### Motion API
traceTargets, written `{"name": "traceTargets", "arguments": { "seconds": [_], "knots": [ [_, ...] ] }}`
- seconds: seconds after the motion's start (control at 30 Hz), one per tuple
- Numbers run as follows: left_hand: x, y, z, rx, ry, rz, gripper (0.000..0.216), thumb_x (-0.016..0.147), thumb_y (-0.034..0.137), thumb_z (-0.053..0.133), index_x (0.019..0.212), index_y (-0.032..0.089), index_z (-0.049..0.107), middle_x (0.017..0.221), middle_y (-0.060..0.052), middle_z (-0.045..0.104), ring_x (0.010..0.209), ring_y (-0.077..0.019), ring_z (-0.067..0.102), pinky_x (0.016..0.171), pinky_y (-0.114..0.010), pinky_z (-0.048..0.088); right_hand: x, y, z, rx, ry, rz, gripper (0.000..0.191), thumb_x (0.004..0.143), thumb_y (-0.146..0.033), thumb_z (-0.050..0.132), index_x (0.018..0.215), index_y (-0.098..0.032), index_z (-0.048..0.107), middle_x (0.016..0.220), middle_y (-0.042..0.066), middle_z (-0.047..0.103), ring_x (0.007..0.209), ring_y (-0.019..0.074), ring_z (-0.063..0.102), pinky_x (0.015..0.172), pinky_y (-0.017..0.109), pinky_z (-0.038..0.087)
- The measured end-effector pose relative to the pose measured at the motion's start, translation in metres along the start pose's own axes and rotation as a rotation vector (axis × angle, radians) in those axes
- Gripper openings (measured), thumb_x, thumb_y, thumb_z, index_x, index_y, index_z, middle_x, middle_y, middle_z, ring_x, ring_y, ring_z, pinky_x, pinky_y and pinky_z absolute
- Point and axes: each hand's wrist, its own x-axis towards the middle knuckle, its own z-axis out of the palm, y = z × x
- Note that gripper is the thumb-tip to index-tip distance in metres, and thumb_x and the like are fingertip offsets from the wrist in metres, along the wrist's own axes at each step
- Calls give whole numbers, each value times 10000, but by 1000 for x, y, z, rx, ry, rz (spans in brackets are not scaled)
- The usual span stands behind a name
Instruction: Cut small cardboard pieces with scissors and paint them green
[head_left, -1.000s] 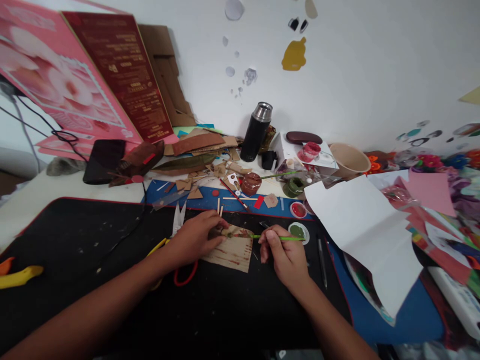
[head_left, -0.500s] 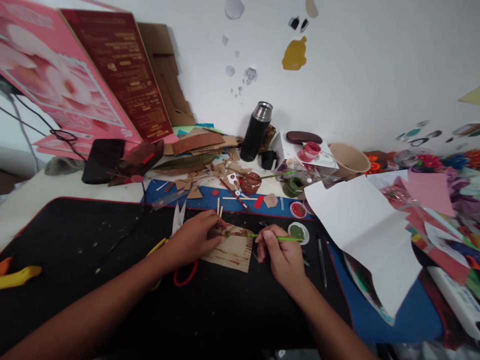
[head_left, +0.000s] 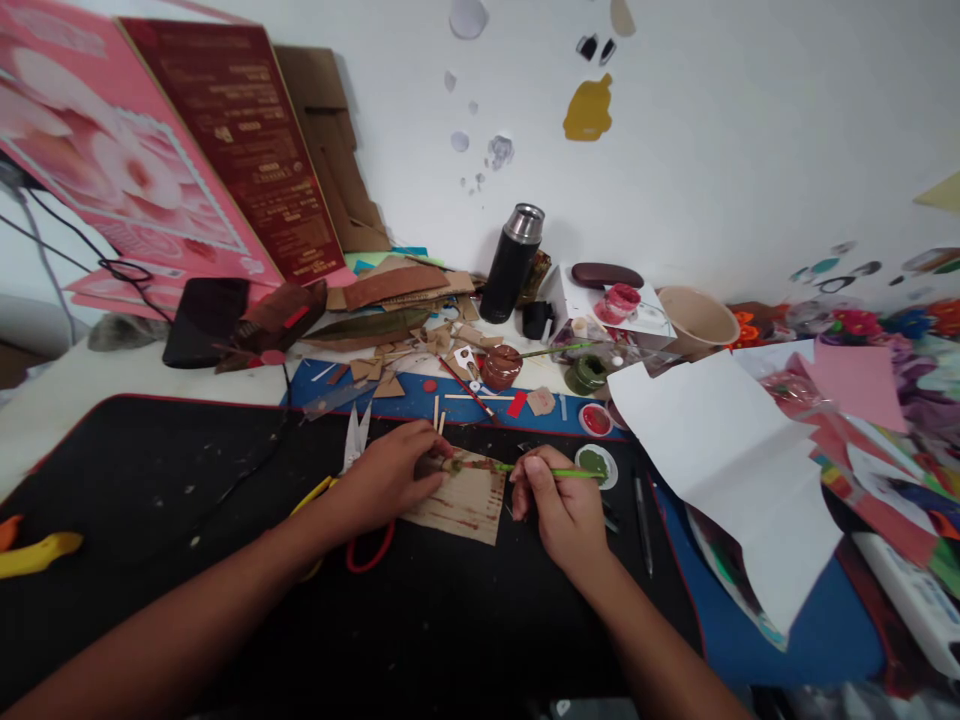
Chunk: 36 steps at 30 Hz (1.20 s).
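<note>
Head camera, and my left forearm slants up from the lower left corner, the left hand [head_left: 401,465] palm-down by the middle of the frame. Thumb and forefinger stand parted, both touching the upper left of the cardboard piece [head_left: 457,510]; the other fingers are bunched behind, and what lies beneath them I can't tell.

Across at centre right, my right arm rises from the bottom edge, wrist bent inward, and the right hand [head_left: 559,500] has its thumb and fingers pinched around the brush [head_left: 577,473]. Nearly level, the brush points left, its dark end over the card's upper strip; whether it touches is too small to tell. Brown-red streaks mark the card, which lies on the black mat [head_left: 187,620] between my hands.

Now the surroundings! My left forearm crosses in front of the scissors [head_left: 355,440], hiding part of them, and my hand covers the card's left corner. The brush's tail passes over the lid of green paint [head_left: 595,463], just beside my right hand. Right of that lies a pen [head_left: 643,525], then a big white sheet [head_left: 720,470]. Above, at upper centre: a brown jar [head_left: 502,368], a green jar [head_left: 587,375] and a black flask [head_left: 514,265], upright.
</note>
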Motion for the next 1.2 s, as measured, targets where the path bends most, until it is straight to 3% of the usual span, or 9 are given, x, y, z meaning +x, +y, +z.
{"name": "traceTargets", "arguments": {
  "seconds": [0.4,0.67,1.2],
  "knots": [
    [0,4,-3,-11,-5,-5,174,897,218,648,1067,225,686,1097,-62,680,1078,-262,651,996,-431,515,-3,-1,-5,-19,6,10,448,1108,-517,466,861,-198,661,548,-20,593,475,140,579,504,247,440],
    [-1,3,-1,-22,27,5,170,892,208,652,1057,222,686,1107,-58,682,1087,-257,657,1002,-414,518,0,-8,0,-69,-12,-76,430,1116,-479,465,872,-201,686,557,-19,601,481,140,590,532,254,451],
    [-1,4,-1,-7,16,-3,165,898,226,643,1057,227,684,1111,-66,686,1098,-265,647,1014,-436,515,-1,-1,-4,-84,-33,-35,447,1114,-505,452,856,-207,663,544,-26,583,467,140,584,512,249,437]
  ]
}}
